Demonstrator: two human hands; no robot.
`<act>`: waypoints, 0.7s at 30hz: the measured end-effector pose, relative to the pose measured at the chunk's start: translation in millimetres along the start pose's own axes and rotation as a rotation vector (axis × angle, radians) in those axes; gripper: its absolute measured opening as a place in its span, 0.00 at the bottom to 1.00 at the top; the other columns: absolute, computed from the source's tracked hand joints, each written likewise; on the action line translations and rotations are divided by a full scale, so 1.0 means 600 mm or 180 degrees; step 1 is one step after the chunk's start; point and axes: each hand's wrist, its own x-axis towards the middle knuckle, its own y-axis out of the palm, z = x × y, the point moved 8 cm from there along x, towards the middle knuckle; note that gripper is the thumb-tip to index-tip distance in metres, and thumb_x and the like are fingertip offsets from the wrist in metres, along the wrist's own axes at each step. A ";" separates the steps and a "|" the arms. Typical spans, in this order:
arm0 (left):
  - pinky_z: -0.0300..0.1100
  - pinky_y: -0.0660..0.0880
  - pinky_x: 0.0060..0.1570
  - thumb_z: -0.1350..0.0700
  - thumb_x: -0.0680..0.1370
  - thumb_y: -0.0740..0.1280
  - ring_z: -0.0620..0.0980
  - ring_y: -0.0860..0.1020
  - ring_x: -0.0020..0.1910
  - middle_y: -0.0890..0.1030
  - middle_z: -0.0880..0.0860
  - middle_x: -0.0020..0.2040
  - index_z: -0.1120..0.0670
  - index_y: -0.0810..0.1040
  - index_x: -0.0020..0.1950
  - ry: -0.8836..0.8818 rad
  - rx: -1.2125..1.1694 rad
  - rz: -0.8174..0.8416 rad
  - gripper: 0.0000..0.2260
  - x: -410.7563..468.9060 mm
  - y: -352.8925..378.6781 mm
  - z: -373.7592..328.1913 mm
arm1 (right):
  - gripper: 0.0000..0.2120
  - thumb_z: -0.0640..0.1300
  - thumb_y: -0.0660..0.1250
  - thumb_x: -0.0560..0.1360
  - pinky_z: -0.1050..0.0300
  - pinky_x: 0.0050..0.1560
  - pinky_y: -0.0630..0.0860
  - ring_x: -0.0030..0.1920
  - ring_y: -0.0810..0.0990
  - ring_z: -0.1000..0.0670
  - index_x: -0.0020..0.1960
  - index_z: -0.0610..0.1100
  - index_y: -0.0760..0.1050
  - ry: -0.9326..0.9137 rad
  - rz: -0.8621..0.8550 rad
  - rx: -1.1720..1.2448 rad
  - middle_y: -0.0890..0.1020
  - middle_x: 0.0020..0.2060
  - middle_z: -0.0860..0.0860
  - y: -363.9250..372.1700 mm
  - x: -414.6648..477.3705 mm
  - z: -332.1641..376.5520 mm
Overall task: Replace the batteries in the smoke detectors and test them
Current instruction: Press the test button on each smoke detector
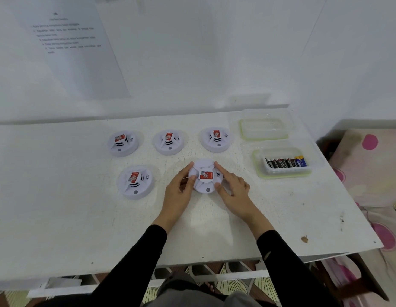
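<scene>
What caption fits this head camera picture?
Left hand and right hand grip a smoke detector at the table, batteries ready in a plastic container.

A: so what's around the desk?
B: white table (59,207), paint all cracked, small brown scrap (304,239) near its front right edge. Printed sheet (70,52) on the wall (214,52) behind, text too blurry to read.
A: and off to the right?
B: pink-spotted fabric (370,165) just beside the table, patterned floor (214,271) underneath.

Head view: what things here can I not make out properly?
All in the head view:
- Wall sheet: print too blurred to read.
- Held detector: sides covered by left hand and right hand; underside faces away from the camera.
- Batteries: brand text too small, count unclear through the box.
</scene>
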 end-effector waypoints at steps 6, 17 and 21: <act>0.25 0.72 0.52 0.53 0.83 0.63 0.27 0.75 0.58 0.77 0.41 0.64 0.46 0.71 0.73 0.0015 0.0002 -0.0002 0.18 -0.001 -0.001 -0.003 | 0.24 0.49 0.60 0.81 0.58 0.67 0.48 0.62 0.66 0.52 0.73 0.66 0.58 -0.0013 -0.0019 -0.0013 0.75 0.55 0.56 0.001 0.000 -0.002; 0.25 0.72 0.52 0.53 0.83 0.63 0.27 0.75 0.58 0.77 0.43 0.65 0.46 0.71 0.73 0.0005 0.0015 -0.0007 0.18 0.001 -0.001 0.001 | 0.24 0.50 0.59 0.81 0.60 0.65 0.47 0.62 0.66 0.52 0.72 0.67 0.57 -0.0040 -0.0060 -0.0050 0.75 0.54 0.57 0.002 0.003 -0.005; 0.24 0.71 0.53 0.51 0.83 0.63 0.29 0.75 0.59 0.77 0.41 0.64 0.45 0.67 0.75 0.0018 0.0093 -0.0193 0.20 -0.001 -0.003 0.005 | 0.27 0.52 0.62 0.80 0.61 0.65 0.48 0.62 0.67 0.56 0.75 0.64 0.55 -0.0038 -0.0094 -0.0096 0.75 0.58 0.61 0.007 0.004 -0.008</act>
